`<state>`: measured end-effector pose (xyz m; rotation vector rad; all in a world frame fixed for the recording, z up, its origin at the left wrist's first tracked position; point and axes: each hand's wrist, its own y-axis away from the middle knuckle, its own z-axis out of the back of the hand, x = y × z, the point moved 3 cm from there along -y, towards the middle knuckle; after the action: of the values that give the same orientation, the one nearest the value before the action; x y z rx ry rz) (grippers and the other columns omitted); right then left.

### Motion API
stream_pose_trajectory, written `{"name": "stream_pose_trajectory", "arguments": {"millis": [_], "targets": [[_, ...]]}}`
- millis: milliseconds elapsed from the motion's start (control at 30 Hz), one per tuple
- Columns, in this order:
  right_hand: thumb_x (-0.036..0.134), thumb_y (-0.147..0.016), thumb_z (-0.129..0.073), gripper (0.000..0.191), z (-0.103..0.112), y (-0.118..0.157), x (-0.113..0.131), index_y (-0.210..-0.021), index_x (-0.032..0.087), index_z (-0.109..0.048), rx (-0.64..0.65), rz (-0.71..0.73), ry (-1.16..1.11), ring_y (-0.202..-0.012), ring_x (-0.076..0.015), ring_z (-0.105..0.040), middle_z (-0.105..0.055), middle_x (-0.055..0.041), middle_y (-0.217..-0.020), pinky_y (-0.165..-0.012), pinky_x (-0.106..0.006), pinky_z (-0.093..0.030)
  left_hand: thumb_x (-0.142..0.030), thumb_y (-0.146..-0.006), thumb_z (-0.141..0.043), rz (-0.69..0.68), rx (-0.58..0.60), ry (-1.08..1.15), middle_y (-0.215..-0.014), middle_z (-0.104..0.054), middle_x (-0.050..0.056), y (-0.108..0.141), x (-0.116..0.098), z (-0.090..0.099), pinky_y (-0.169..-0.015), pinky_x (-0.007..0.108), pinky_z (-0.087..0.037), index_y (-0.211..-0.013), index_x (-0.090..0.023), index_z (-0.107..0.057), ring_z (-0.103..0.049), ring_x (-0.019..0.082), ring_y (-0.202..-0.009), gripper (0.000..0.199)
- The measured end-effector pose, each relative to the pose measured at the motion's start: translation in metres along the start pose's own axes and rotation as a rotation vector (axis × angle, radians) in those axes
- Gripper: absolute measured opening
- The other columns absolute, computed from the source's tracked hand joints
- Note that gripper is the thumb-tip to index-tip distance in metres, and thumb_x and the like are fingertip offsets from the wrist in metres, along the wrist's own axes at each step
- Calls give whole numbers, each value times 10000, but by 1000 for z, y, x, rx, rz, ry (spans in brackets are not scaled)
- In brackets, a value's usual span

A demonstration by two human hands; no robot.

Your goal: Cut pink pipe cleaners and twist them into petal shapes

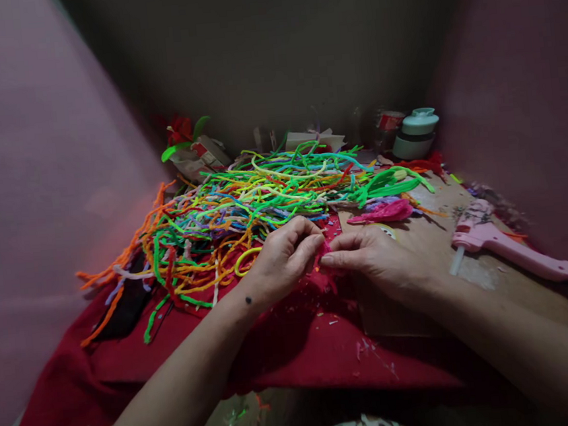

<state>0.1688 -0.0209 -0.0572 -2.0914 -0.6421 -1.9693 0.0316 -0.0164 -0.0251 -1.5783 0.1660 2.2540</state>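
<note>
Between my two hands is a short pink pipe cleaner (325, 249), partly hidden by the fingers. My left hand (290, 251) is closed, thumb and fingers pinching its left side. From the right, my right hand (374, 255) pinches the same fuzzy piece between thumb and forefinger. Just behind the hands spreads a big tangled heap of coloured pipe cleaners (263, 198). A bundled pink pipe cleaner piece (383, 212) lies beyond my right hand, with a green looped bundle (391, 182) above it.
A pink glue gun (510, 246) rests on a brown board (443, 219) at right. At the back stand a light-blue lidded container (415, 134) and a box with a red flower (202, 154). A yellow ring (243, 261) and scraps lie on the red cloth (295, 344).
</note>
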Motion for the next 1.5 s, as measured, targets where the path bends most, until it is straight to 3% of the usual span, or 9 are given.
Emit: {"name": "stream_pose_trajectory", "arguments": {"millis": [233,433,567,733,900,1133,1300,1400,1500], "targets": [[281,-660,-676,166,-3,0,-3,-598,135,-629,2,-31,-114,-458,-88,-481,-598,-6,-539,-485,-243,-345,-316,-766,-592,203,36,153,-469,-476,-52,-2,10,-1,-367,170,-261,-730,-134,-558,-373,44,-372,188],[282,-675,-650,205,-2,0,-9,-542,131,-608,6,-112,3,-373,-85,-440,-553,-5,-441,-408,-235,-303,-219,-745,-591,120,-57,-5,-507,-496,-44,-2,8,1,-412,150,-309,-672,-123,-600,-408,36,-436,121],[249,-669,-642,168,-1,-1,-11,-553,134,-602,-39,-119,-10,-370,-82,-439,-549,5,-445,-404,-229,-315,-246,-753,-577,197,-55,29,-464,-488,-50,-1,9,-2,-371,162,-305,-696,-134,-596,-407,51,-383,127],[194,-742,-577,257,-4,-3,-6,-491,140,-561,-56,-87,245,-392,-78,-460,-559,-3,-444,-421,-213,-321,-257,-751,-589,192,-66,15,-478,-487,-50,-1,9,-3,-367,156,-319,-700,-129,-587,-411,46,-382,138],[162,-751,-565,255,-5,-1,-6,-498,137,-579,-9,-96,323,-393,-71,-448,-563,-3,-454,-423,-207,-313,-290,-739,-603,223,98,165,-589,-542,-32,-3,11,-2,-388,174,-358,-833,-136,-590,-430,54,-415,181],[374,-747,-601,304,-4,1,-4,-619,107,-667,138,-96,-39,-460,-99,-507,-641,-55,-571,-483,-235,-382,-266,-788,-515,143,95,-179,-535,-482,-43,-4,3,7,-454,177,-336,-715,-136,-554,-420,64,-465,154],[303,-718,-635,209,-5,-1,-12,-656,109,-680,198,-135,-161,-403,-91,-477,-632,-46,-562,-423,-236,-354,-231,-797,-501,-18,78,-371,-639,-543,-13,-3,0,6,-565,197,-369,-716,-134,-579,-465,88,-598,148],[277,-703,-646,180,-5,-2,-15,-601,129,-649,167,-148,-150,-370,-88,-449,-573,-11,-496,-387,-236,-319,-213,-785,-520,-59,48,-338,-639,-538,-19,-4,1,3,-572,196,-368,-696,-141,-572,-461,86,-604,125],[246,-665,-678,188,-2,-4,-12,-528,145,-599,63,-115,-190,-394,-78,-431,-518,20,-463,-408,-234,-315,-231,-798,-515,-6,-7,-105,-640,-521,-30,-6,4,2,-524,191,-364,-797,-146,-566,-437,71,-538,100]]}}
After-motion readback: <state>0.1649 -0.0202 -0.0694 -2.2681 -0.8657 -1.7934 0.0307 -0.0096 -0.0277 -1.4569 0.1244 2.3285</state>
